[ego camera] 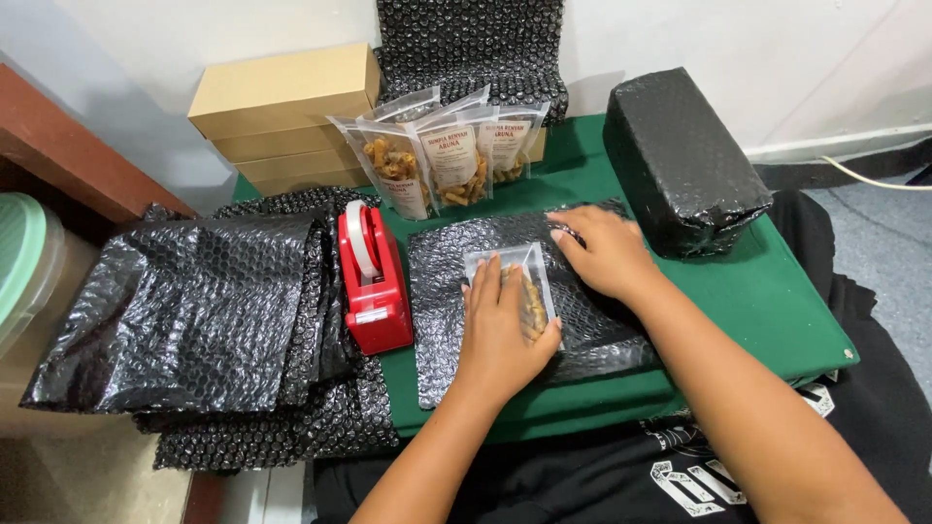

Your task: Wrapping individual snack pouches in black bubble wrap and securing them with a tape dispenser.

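Left hand (505,325) lies flat, fingers together, pinning a clear snack pouch (524,286) to the middle of a black bubble-wrap sheet (456,281), while the right hand (604,250) presses open-palmed on the sheet's far edge just beyond the pouch. Keeping the slick pouch square seems key before folding the dimpled, glossy film. A red tape dispenser (374,281) stands left of the sheet.

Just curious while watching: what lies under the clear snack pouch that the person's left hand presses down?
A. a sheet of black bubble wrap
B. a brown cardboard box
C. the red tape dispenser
A: the left hand presses the clear snack pouch flat onto a sheet of black bubble wrap spread on the green board.
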